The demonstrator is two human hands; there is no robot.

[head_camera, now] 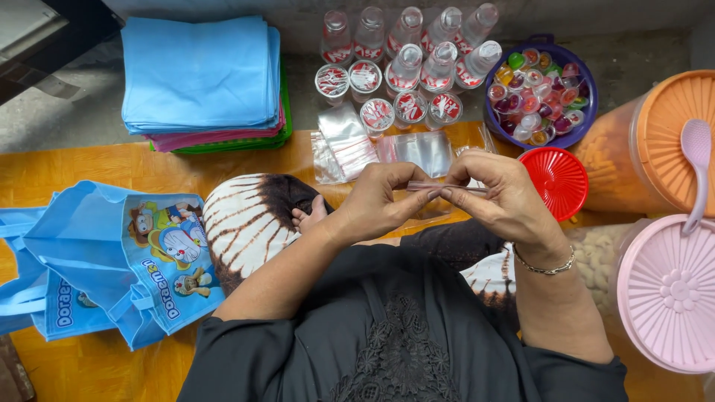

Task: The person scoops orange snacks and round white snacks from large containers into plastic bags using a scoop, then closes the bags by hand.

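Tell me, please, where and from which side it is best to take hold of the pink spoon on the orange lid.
Probably the handle of the pink spoon, taken from the side. Its bowl lies flat on the orange lid, while the long thin handle runs past the rim toward the pink lid, so fingers can close around it.

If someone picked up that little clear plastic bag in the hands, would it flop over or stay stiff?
Probably floppy: the clear plastic bag looks very thin, pinched between the left hand and right hand. It likely weighs almost nothing, as fingertips alone hold it. It may be slippery, since the spare bags on the mat look shiny.
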